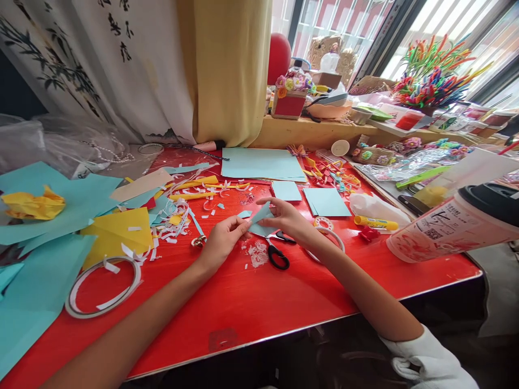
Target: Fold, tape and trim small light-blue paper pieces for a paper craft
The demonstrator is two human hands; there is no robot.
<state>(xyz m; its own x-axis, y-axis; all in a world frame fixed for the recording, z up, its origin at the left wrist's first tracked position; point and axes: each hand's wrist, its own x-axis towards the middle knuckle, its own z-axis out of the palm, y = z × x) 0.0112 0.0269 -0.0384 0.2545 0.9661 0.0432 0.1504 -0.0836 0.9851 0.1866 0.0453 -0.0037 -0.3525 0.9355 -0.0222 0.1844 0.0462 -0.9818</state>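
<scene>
A small piece of light blue paper [261,219] is held up between both hands over the red table. My left hand [223,237] pinches its lower left edge between thumb and fingers. On the other side, my right hand [286,216] grips the paper with the thumb in front and fingers behind, and it looks folded or bent. Just below lie black-handled scissors [278,258], their blades partly hidden under the paper. White scraps [258,254] are scattered beside them. Stacks of cut blue paper squares [326,202] rest beyond my right hand.
Tape rolls [103,286] lie on both sides. Yellow paper [121,232] and large blue sheets [44,286] cover the left. A blue paper stack [263,163] sits at the back. A glue stick [376,222] and a tall lidded cup [450,224] stand on the right.
</scene>
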